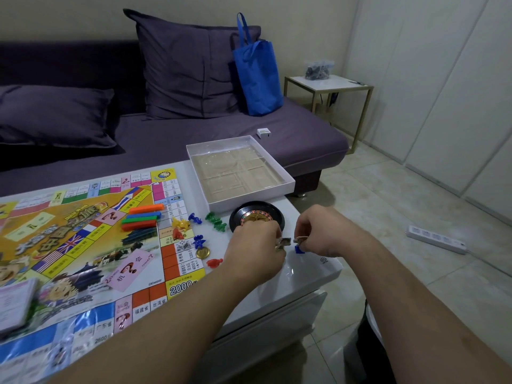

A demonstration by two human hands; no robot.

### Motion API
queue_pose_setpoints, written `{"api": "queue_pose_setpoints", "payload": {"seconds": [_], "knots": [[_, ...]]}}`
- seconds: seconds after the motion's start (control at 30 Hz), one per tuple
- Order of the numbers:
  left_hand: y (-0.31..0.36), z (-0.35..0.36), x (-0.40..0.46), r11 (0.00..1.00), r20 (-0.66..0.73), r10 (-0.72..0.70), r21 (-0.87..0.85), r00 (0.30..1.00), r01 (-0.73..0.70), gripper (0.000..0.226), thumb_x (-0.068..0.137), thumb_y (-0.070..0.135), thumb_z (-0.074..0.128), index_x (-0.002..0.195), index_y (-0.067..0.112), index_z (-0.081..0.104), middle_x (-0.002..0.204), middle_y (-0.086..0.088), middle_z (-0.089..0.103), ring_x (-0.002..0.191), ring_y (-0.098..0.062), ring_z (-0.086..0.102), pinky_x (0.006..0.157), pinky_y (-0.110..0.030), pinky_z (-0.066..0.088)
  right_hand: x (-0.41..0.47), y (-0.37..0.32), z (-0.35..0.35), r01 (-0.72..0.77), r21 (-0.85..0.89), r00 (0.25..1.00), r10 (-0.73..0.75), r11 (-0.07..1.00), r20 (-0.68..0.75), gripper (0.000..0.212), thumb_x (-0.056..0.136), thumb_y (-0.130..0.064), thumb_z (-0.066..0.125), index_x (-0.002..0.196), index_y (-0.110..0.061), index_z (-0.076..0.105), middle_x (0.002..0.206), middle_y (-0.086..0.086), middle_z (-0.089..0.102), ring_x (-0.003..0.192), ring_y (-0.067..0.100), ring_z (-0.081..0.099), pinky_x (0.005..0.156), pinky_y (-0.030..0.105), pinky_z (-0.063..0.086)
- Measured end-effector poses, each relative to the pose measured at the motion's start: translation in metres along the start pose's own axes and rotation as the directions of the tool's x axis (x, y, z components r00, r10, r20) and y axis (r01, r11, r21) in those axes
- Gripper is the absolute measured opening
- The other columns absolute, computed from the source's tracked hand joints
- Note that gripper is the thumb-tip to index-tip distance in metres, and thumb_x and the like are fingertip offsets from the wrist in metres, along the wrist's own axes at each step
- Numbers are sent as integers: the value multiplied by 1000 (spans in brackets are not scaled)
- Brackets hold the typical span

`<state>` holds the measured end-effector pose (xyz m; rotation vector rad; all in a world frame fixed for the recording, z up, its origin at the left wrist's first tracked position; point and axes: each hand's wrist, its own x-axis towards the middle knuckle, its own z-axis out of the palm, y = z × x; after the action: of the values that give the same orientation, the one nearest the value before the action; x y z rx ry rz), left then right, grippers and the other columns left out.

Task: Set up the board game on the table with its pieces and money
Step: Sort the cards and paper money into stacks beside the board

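Observation:
The colourful game board (83,245) lies flat on the white table (313,273). Coloured bars (142,217) are stacked on it, and loose plastic pieces in blue (199,241), green (216,220), yellow (181,223) and red (214,263) lie by its right edge with a gold coin (202,252) and dice (182,244). My left hand (253,252) and my right hand (322,231) meet in front of the black roulette wheel (256,214). Each pinches an end of a small clear packet (291,241) held between them. A small blue piece (299,250) sits just below it.
An open white box (239,174) with a clear insert stands behind the wheel. A stack of cards (15,303) rests at the board's left. Behind the table are a purple sofa (194,128) with a blue bag (257,76), a side table (328,87) and a power strip (436,239) on the floor.

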<state>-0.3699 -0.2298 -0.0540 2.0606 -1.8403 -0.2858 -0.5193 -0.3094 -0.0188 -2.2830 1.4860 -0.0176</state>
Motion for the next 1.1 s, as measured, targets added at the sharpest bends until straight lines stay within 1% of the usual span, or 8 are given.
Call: {"api": "queue_pose_setpoints", "payload": {"seconds": [0.2, 0.3, 0.4, 0.5, 0.6, 0.77, 0.9, 1.1], "knots": [[-13, -15, -12, 996, -1, -1, -85, 1000, 1, 46, 87, 38, 69, 131, 25, 60, 124, 7, 62, 116, -16, 56, 103, -39, 52, -6, -3, -8, 17, 6, 998, -17, 1000, 52, 41, 83, -12, 80, 121, -24, 73, 115, -6, 71, 98, 13, 67, 78, 26, 57], [-27, -27, -20, 986, -28, -48, -164, 998, 43, 42, 92, 30, 65, 133, 24, 60, 127, 7, 61, 119, -14, 54, 104, -37, 52, -9, -7, -13, 26, 0, 998, -26, 1000, 56, 52, 86, -11, 75, 134, -26, 66, 129, -3, 66, 111, 16, 64, 86, 29, 55], [-47, -38, -27, 966, -88, -125, -237, 988, 102, 34, 97, 15, 59, 129, 23, 63, 126, 6, 64, 116, -11, 57, 101, -32, 53, -12, -20, -15, 68, 53, 997, -67, 996, -22, 51, 84, -10, 68, 133, -26, 65, 131, -5, 62, 118, 15, 60, 88, 29, 52], [-69, -47, -33, 950, -130, -216, -259, 968, 178, 40, 97, 0, 51, 128, 20, 65, 126, 4, 66, 109, -10, 60, 92, -26, 54, -10, -43, -7, 131, 83, 984, -119, 988, -132, 41, 84, -9, 64, 121, -25, 70, 119, -5, 64, 111, 16, 62, 88, 34, 58], [-93, -54, -38, 926, -158, -302, -285, 940, 249, 42, 95, -7, 52, 127, 17, 66, 124, 1, 67, 110, -15, 61, 94, -32, 55, -4, -65, 10, 193, 63, 965, -177, 979, -195, 35, 83, -7, 61, 109, -29, 71, 108, -6, 69, 102, 18, 65, 89, 39, 59], [-124, -55, -44, 919, -167, -343, -264, 924, 294, 47, 93, -8, 58, 128, 21, 68, 125, 2, 67, 111, -14, 62, 93, -29, 56, 9, -96, 31, 267, -44, 946, -270, 963, -179, 35, 86, -3, 58, 105, -30, 70, 103, -7, 70, 97, 19, 64, 84, 38, 60], [-133, -50, -43, 947, -156, -275, -217, 949, 239, 34, 100, 9, 60, 128, 27, 68, 125, 6, 67, 109, -11, 62, 95, -30, 56, 21, -115, 44, 281, -137, 949, -296, 950, -108, 40, 89, -6, 62, 120, -31, 70, 111, -5, 71, 99, 19, 65, 86, 40, 61], [-140, -39, -33, 968, -124, -219, -150, 968, 200, 38, 104, 18, 58, 140, 29, 63, 141, 5, 53, 125, -16, 54, 103, -36, 52, 42, -131, 49, 237, -221, 960, -263, 946, -94, 44, 87, -2, 61, 125, -21, 72, 120, 4, 68, 105, 26, 66, 84, 39, 61]]}}
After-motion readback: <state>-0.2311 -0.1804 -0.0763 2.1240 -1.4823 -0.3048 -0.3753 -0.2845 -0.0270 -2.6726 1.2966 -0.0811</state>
